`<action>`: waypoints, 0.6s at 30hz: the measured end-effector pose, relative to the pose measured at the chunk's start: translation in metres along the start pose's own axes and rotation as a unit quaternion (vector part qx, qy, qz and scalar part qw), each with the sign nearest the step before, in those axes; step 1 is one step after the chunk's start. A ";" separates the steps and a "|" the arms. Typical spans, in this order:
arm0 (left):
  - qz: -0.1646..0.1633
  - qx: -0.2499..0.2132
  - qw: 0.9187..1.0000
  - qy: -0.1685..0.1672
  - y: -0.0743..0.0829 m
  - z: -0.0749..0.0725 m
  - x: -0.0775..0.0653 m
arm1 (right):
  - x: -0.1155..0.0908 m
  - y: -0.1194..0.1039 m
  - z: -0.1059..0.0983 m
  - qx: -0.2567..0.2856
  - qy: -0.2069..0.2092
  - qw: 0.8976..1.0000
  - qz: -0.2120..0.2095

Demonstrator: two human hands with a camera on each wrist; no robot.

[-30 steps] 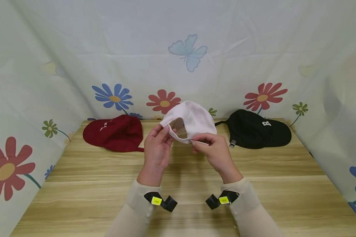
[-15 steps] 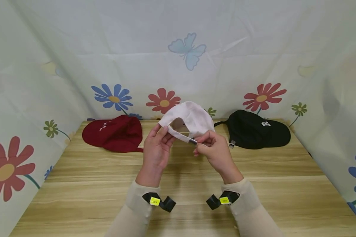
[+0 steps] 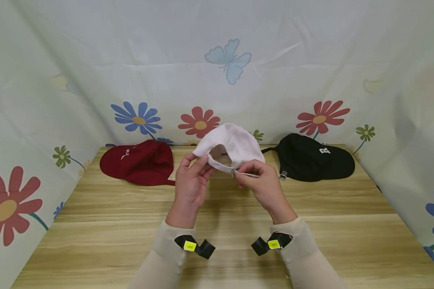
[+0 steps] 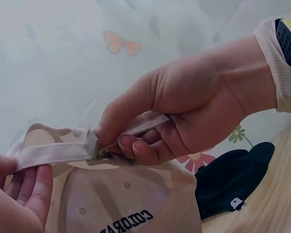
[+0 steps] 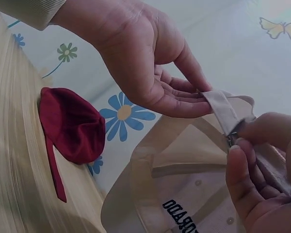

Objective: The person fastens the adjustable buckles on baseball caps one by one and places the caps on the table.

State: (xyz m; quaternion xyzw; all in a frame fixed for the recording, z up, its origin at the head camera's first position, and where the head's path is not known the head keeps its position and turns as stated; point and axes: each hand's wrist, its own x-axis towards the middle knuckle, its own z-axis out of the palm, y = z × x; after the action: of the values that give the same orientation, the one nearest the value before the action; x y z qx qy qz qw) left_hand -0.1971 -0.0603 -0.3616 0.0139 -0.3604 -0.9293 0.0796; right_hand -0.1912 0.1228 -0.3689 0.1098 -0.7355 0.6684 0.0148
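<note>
Both hands hold a pale pinkish-white baseball cap (image 3: 244,142) above the table, its back opening facing me. My left hand (image 3: 191,186) pinches the left end of the cap's back strap (image 4: 56,153) between thumb and fingers. With thumb and fingertips, my right hand (image 3: 265,184) pinches the strap at the small metal buckle (image 5: 231,139). The loose strap end (image 4: 145,124) runs through the right hand's grip. Dark lettering (image 5: 177,213) shows within the cap. The right fingers partly cover the buckle, so whether its clasp is fastened is unclear.
A dark red cap (image 3: 141,162) lies at the table's back left, its strap trailing right. At the back right lies a black cap (image 3: 307,158) with a white letter and a metal buckle. Flower-printed cloth (image 3: 159,72) stands behind the wood-grain table (image 3: 224,249).
Half a second ago the dark metal buckle showed clearly beside the right fingertips; now it is mostly covered and the fingers sit slightly differently on the strap. The left hand has barely moved.
</note>
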 end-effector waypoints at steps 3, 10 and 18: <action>0.002 -0.001 1.000 -0.003 0.000 0.000 -0.001 | 0.000 0.000 0.000 0.005 0.005 1.000 -0.007; 0.007 0.003 1.000 -0.005 0.001 0.001 0.000 | -0.001 0.000 0.000 0.010 0.011 0.999 -0.032; 0.008 -0.007 1.000 -0.003 -0.001 0.001 0.000 | -0.001 0.000 0.002 0.031 0.010 0.999 -0.038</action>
State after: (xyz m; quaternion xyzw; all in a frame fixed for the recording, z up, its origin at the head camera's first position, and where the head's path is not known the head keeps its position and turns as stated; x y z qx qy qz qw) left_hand -0.1971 -0.0583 -0.3615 0.0075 -0.3542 -0.9312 0.0860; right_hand -0.1904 0.1208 -0.3693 0.1312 -0.7097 0.6908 0.0443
